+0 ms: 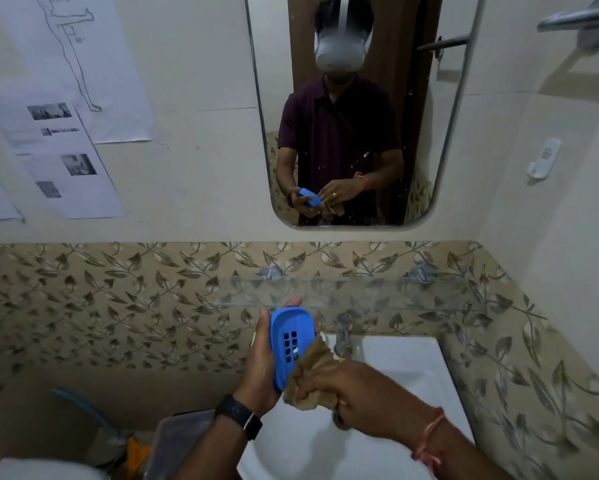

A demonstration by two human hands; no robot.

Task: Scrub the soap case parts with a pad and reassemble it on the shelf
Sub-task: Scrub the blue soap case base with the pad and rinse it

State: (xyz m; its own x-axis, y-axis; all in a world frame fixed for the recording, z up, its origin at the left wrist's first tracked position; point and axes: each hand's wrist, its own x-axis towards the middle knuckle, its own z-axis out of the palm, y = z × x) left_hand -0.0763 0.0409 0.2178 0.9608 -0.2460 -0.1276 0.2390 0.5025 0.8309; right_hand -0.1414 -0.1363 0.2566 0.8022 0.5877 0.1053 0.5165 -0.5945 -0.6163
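One blue soap case part (292, 344) showed in the head view, held upright over the sink (395, 375) with the left hand (261, 368) curled round its edges. The right hand (339, 386) clutched the brown pad (311, 370) against its lower rim. Scrubbing seemed underway; no part sat on the glass shelf (360, 292), so reassembly looked yet to come.

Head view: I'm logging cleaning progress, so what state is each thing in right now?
soap case part: held on end, slotted face towards the camera.
pad: crumpled, pressed against the soap case part's lower right edge.
left hand: grips the soap case part.
right hand: grips the pad.
tap: no water stream visible.
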